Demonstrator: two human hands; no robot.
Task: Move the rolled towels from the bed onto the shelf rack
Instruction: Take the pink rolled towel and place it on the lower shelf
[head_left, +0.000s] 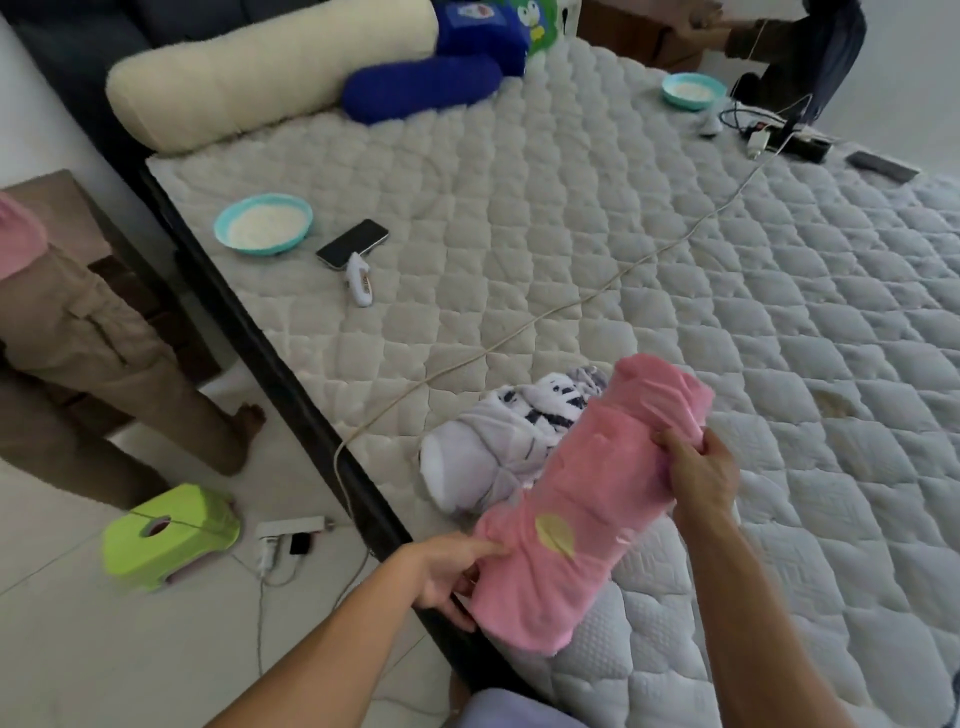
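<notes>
A pink rolled towel (587, 499) with a yellow patch is held over the near left corner of the bed (597, 249). My left hand (452, 571) grips its near end and my right hand (701, 473) grips its far side. Behind it on the mattress lies a white rolled towel with dark blue marks (498, 441), partly hidden by the pink one. No shelf rack is in view.
On the mattress lie two teal bowls (264, 223) (692, 90), a phone (353, 243), a white handheld device (359, 278), a long cable (545, 317), a power strip (784, 137), and pillows (270, 78). A person's legs (104, 374), a green stool (171, 535) and a power strip (288, 535) occupy the floor at left.
</notes>
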